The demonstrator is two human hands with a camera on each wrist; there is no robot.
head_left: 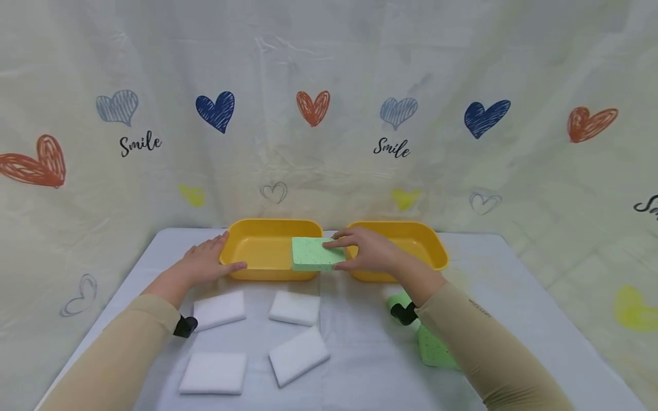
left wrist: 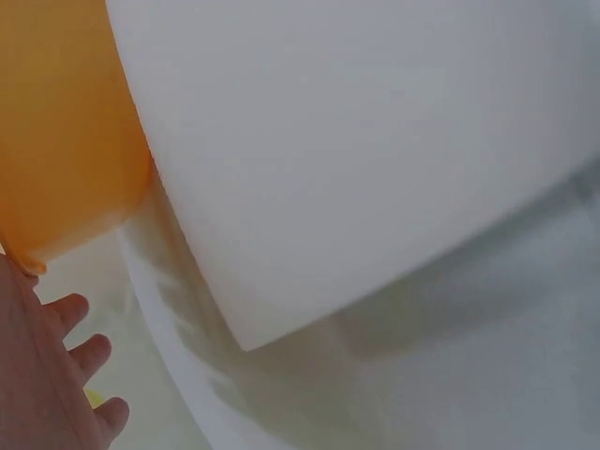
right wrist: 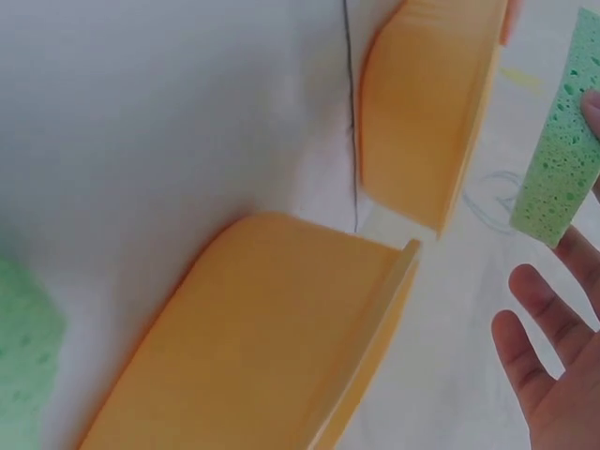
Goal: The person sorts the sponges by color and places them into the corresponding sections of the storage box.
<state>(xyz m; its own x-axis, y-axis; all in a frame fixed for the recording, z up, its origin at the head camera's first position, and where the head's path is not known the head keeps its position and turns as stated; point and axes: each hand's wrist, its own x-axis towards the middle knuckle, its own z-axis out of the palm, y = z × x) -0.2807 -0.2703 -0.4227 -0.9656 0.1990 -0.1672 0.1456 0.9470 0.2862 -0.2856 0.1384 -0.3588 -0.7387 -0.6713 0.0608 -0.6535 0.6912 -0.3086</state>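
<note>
My right hand [head_left: 371,249] pinches a light green sponge [head_left: 311,254] with small holes near one end. It is over the right part of the left yellow tray [head_left: 272,275], by the gap between the trays. In the right wrist view the sponge [right wrist: 553,150] sits between thumb and fingers, the other fingers spread. At the left tray's front left corner my left hand [head_left: 203,262] touches the rim, thumb at the front edge, fingers along the side. The left wrist view shows several of its fingertips [left wrist: 91,356] apart from the tray [left wrist: 70,122].
A second yellow tray [head_left: 437,251] stands on the right. White sponge-like blocks [head_left: 216,374] lie on the white-covered table [head_left: 370,365] in front of the left tray. Further green sponges [head_left: 436,349] lie partly beneath the right forearm. A heart-printed curtain [head_left: 329,165] hangs behind the table.
</note>
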